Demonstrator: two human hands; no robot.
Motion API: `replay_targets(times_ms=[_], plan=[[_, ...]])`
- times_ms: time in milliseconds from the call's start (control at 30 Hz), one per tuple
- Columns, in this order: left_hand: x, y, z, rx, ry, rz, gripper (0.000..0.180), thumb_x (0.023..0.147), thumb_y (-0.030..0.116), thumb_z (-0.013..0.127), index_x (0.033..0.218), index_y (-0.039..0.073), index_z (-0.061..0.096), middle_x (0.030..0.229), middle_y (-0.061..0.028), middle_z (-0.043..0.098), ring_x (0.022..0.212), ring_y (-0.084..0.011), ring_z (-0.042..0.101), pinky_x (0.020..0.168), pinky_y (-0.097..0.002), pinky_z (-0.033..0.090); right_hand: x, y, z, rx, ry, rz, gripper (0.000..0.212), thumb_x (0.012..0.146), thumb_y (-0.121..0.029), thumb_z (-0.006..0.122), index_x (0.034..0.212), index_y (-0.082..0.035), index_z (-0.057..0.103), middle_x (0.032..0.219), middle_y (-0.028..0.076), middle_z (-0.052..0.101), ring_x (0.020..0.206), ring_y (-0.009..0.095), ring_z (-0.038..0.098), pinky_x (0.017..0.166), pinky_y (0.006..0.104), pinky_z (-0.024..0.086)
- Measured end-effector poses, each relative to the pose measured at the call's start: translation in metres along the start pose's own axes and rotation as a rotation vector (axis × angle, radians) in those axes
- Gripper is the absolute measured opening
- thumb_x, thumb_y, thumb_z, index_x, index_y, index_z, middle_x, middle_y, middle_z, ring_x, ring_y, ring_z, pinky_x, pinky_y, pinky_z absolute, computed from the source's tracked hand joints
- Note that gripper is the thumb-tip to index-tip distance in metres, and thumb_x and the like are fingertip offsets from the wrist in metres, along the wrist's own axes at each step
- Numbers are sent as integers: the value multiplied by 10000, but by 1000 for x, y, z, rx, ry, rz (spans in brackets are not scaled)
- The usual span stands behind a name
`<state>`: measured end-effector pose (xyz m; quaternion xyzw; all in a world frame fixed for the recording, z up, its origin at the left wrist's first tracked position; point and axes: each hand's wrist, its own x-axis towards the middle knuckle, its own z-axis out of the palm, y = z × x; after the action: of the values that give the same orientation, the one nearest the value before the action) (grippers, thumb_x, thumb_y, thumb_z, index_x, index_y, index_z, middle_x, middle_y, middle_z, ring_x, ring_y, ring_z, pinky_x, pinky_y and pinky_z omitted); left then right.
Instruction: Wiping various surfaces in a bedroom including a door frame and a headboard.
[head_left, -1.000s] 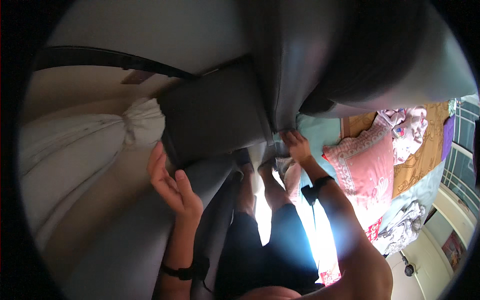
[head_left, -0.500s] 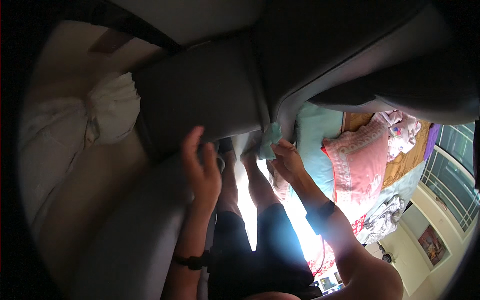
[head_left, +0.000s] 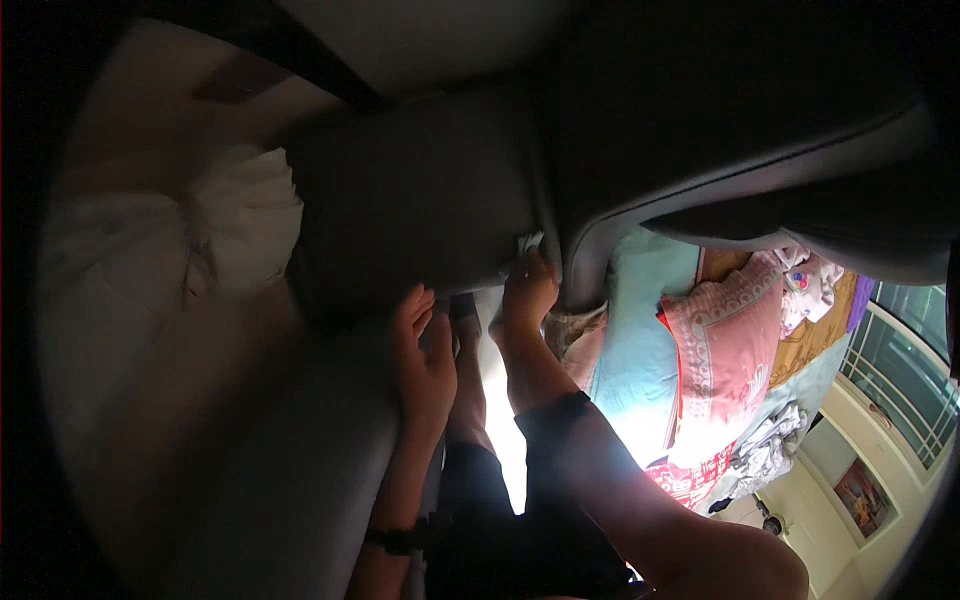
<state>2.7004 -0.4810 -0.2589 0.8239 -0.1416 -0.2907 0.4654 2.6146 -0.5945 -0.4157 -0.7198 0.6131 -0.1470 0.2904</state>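
Note:
My right hand (head_left: 530, 292) grips a small pale blue-green cloth (head_left: 530, 241), most of it hidden by the fingers. The cloth rests at the right front corner of a dark grey, leather-like seat (head_left: 420, 190), close to the foot of the armrest (head_left: 590, 245). Nothing is in my left hand (head_left: 424, 355), which hovers near the seat's front edge. Its fingers are stretched out and its thumb stands apart. A dark band (head_left: 400, 540) circles my left wrist.
Left of the seat stands a tied, whitish bag (head_left: 240, 225). A bed to the right bears a pink pillow (head_left: 725, 345), light blue bedding (head_left: 640, 340) and crumpled clothes (head_left: 775, 445). My bare legs (head_left: 467, 390) are below, with strong glare on the floor between them.
My right hand has moved left and forward, bringing the cloth from beside the seat onto its corner. My left hand has shifted slightly right. The view has moved a little.

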Motion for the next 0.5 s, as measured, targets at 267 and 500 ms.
replay_targets(times_ms=[267,500], plan=[[12,9,-41,47,165,14,404,1035,174,481,1390,-4,407,1380,-206,494,1288,-292,495,1122,-432,382,70,-57,39,-123,-137,-88,316,872,-44,562,1178,35,574,1107,313,579,1031,477,582,847,507,516],[8,1,-64,-24,261,-60,438,1035,264,502,1373,-6,430,1371,-205,506,1298,-296,496,1129,-426,376,142,-101,73,-461,-121,-287,391,852,-15,569,1235,59,578,1256,297,561,1265,410,487,1066,455,423]])
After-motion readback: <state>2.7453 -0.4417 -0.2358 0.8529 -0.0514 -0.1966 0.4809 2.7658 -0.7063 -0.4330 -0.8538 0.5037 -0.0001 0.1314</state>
